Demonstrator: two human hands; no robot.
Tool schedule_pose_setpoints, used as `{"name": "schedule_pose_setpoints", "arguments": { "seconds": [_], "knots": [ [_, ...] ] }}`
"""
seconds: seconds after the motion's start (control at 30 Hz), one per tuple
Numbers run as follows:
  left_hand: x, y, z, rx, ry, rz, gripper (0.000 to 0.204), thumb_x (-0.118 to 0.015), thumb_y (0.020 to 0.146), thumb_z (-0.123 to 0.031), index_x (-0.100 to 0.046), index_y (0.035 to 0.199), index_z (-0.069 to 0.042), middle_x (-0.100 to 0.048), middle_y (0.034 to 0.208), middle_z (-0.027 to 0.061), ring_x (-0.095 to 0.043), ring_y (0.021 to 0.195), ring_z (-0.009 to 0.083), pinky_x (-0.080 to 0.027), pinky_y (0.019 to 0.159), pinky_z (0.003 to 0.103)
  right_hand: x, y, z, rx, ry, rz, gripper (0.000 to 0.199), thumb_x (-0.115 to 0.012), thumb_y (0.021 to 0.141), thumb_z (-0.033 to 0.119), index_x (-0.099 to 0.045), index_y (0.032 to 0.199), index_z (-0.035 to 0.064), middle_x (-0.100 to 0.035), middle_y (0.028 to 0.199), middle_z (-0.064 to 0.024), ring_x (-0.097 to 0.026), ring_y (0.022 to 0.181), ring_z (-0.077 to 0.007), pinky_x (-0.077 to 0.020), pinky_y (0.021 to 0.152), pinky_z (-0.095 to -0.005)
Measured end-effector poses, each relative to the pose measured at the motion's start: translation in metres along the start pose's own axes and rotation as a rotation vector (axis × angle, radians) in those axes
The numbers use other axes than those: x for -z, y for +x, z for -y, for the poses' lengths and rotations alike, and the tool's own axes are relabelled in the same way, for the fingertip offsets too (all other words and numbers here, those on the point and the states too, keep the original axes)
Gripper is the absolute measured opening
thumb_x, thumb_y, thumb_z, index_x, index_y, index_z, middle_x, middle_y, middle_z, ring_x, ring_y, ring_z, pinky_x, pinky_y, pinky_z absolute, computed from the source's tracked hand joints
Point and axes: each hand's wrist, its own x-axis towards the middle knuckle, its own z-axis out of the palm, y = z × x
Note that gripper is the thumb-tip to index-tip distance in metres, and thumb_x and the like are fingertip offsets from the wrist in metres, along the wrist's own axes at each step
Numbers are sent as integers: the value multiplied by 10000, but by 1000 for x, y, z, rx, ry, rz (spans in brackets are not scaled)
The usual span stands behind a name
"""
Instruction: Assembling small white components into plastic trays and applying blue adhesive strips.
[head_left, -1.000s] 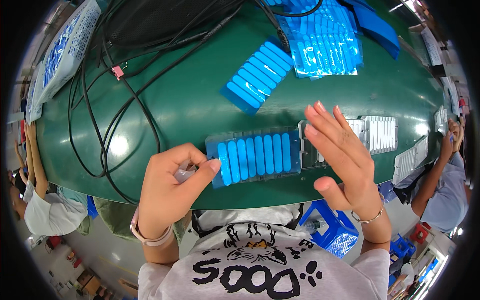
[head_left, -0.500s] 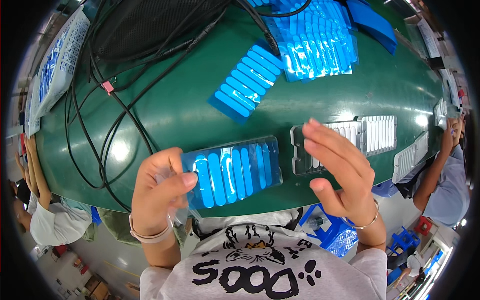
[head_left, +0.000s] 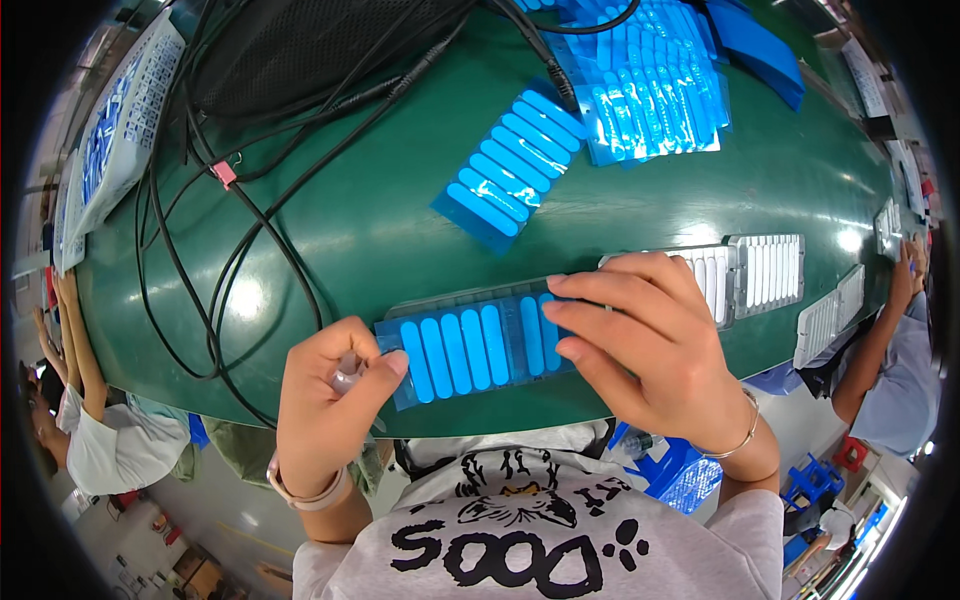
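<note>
A clear-blue sheet of adhesive strips (head_left: 460,352), bright blue and rounded at the ends, lies over a slotted tray (head_left: 440,300) at the table's near edge. Only the tray's far rim shows past the sheet. My left hand (head_left: 335,400) pinches the sheet's left end between thumb and fingers, with a bit of crumpled clear film in the palm. At the right end, my right hand (head_left: 650,345) grips the sheet, thumb below and fingertips above. Behind that hand stand two metal trays with white strips, a partly hidden tray (head_left: 712,280) and a fully visible tray (head_left: 768,272).
Farther back lie a single sheet of blue strips (head_left: 515,165) and a stack of such sheets (head_left: 655,105). Black cables (head_left: 250,235) loop across the left side near a black mesh bag (head_left: 290,60). A white bin (head_left: 125,130) stands far left. People sit at both sides.
My right hand has come left and down onto the sheet's right end. The sheet has shifted slightly right and now sits lower against the tray, whose far rim shows.
</note>
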Motion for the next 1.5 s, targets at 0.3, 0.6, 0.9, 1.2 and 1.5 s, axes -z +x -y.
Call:
{"name": "schedule_pose_setpoints", "arguments": {
  "seconds": [0.3,0.6,0.9,1.2,1.5],
  "knots": [
    [4,-3,-2,-82,155,16,265,-638,789,-10,-428,636,-62,-365,547,-78,-257,520,5,-172,470,221,-9,-4,23,63,-176,229,407,-688,710,362,-661,993,70,-529,1248,-69,-486,1037,-217,-357,760,-407],
    [7,-1,-2,31,50,-31,253,-631,780,-7,-425,645,-62,-378,576,-70,-280,555,13,-194,490,220,-16,-9,23,-20,-184,231,444,-665,715,429,-665,1061,152,-519,1288,-55,-456,1019,-227,-272,824,-419],
    [12,-1,3,-39,55,6,244,-634,782,-15,-440,640,-55,-409,572,-68,-295,530,2,-192,468,213,-20,-7,27,47,-242,222,464,-656,714,435,-659,1055,121,-518,1293,-21,-454,1083,-191,-272,801,-434],
    [16,1,5,-33,-157,46,242,-635,795,-47,-443,648,-63,-415,557,-64,-314,515,0,-206,460,208,-35,-9,28,90,-331,215,390,-630,773,412,-664,1047,136,-551,1278,16,-447,1152,-206,-228,859,-465],
    [15,-4,9,21,-338,196,267,-593,817,-34,-396,648,-95,-382,536,-71,-284,466,-9,-161,425,202,-28,-17,34,242,-294,-103,102,-595,755,146,-660,833,149,-672,978,23,-598,991,-123,-239,894,-449]
  ]
}}
